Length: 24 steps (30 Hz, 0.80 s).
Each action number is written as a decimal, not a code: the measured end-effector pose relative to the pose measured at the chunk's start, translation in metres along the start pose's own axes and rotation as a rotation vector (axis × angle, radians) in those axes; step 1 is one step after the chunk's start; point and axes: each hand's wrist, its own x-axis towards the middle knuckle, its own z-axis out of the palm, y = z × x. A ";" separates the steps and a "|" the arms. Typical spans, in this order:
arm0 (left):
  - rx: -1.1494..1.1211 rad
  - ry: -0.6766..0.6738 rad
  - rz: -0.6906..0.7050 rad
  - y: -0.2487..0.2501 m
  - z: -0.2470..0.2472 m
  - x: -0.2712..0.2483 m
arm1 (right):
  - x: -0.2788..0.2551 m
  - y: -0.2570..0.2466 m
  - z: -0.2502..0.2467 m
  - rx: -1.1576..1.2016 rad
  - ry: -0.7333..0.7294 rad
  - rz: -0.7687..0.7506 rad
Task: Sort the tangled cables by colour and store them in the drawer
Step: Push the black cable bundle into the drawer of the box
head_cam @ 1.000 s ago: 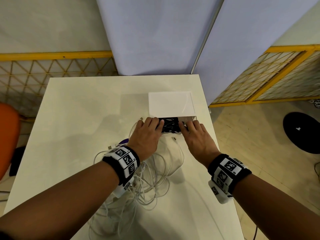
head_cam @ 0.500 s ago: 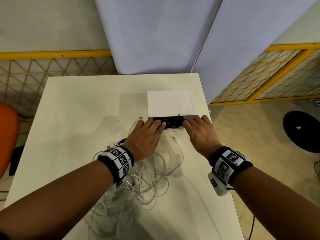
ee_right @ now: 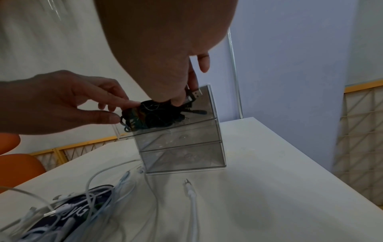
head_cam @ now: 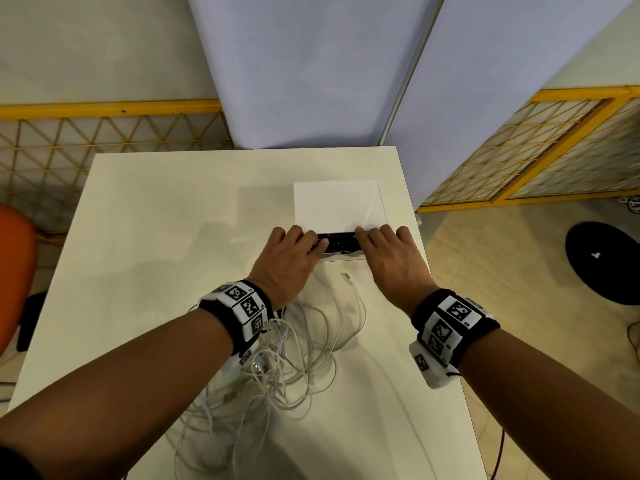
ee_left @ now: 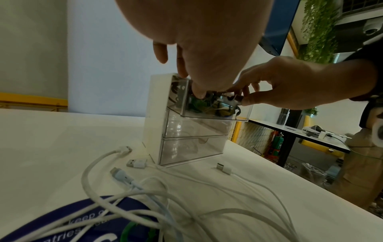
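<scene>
Top drawer of the little clear three-drawer box pulled partway out, black cables bunched inside it near the front. Both hands right on it: left hand with fingers curled down over the front edge, thumb under, tips pressing into the black bundle; right hand same deal on the other side, pinching a black USB plug that pokes up above the rim. White cables in a loose tangle on the table just in front of the box, lying partly over a dark blue printed thing, can't tell what. Cables probably light, floppy and springy, so likely to pop back up out of a shallow drawer unless held down while sliding it shut. Best bet for grabbing the white ones: take the stiff plug ends and work a single strand out, not the middle of the knot. Box looks light and slick too, may skate on the table without a hand bracing it.
</scene>
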 end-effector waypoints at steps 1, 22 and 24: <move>0.004 0.006 -0.006 0.000 0.000 0.000 | 0.000 -0.001 0.001 0.000 0.002 0.007; -0.259 -0.026 -0.097 -0.001 -0.002 -0.002 | -0.002 -0.012 0.004 -0.038 -0.013 0.001; -0.261 -0.031 -0.087 -0.001 -0.002 -0.004 | -0.007 -0.015 0.005 -0.029 0.002 0.003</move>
